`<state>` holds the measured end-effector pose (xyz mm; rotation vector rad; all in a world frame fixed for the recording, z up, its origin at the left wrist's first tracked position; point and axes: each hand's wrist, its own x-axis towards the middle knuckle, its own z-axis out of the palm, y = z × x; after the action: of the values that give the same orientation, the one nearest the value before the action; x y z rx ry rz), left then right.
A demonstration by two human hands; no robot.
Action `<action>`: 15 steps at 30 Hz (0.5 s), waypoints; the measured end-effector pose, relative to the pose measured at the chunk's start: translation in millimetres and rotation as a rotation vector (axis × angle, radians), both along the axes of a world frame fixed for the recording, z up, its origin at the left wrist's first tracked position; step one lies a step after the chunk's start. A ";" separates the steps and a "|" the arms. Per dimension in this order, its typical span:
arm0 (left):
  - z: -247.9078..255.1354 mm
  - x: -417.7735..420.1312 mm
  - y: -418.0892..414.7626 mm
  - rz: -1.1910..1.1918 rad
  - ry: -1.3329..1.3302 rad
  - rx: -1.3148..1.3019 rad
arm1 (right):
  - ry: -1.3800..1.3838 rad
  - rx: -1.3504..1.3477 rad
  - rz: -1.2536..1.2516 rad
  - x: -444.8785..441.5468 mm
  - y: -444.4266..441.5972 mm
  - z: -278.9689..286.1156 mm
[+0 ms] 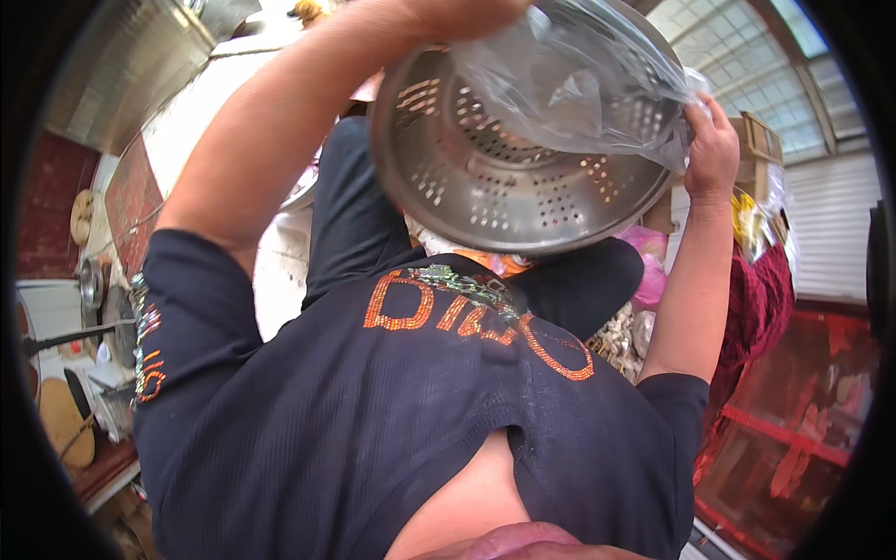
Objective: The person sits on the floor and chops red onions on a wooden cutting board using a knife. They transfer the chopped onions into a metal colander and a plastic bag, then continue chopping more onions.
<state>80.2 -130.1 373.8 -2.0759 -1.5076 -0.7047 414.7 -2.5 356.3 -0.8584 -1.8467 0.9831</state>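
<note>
A large stainless steel colander [504, 203] tilts over my knees, its rim near my lap. A clear plastic bag [560, 91] hangs across its upper part and hides some of the perforated wall. On the right, my right hand [710, 150] pinches a gathered edge of the bag beside the colander's rim. My left hand [476, 17] reaches over the rim at the top of the view, close to the bag. Its fingers are cut off by the picture's edge, so their grip does not show.
Pink plastic bags [647, 262] and a heap of pale pieces [619, 336] lie by my right knee. Dark red cloth [756, 308] hangs beside cardboard boxes [759, 147]. A red-framed cabinet [791, 420] stands at right; pans [91, 280] sit at far left.
</note>
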 end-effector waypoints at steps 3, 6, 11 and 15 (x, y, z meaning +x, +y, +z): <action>40.9 23.4 -51.2 -0.155 -0.648 -0.353 | 0.000 -0.133 0.203 17.4 -23.1 22.6; 3.2 6.1 -62.0 -0.331 -1.017 -0.504 | 0.223 -0.390 0.267 9.7 -49.1 0.3; -23.1 -26.9 -40.0 -0.469 -1.142 -0.480 | 0.107 -0.471 0.277 12.2 -33.6 15.5; -54.0 -66.5 -13.1 -0.597 -0.827 -0.322 | 0.038 -0.489 0.351 -1.7 -12.0 20.2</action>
<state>13.8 -143.2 319.8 -2.6932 -1.4168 -1.8229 413.0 -14.5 376.5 -0.7970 -1.7845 1.7072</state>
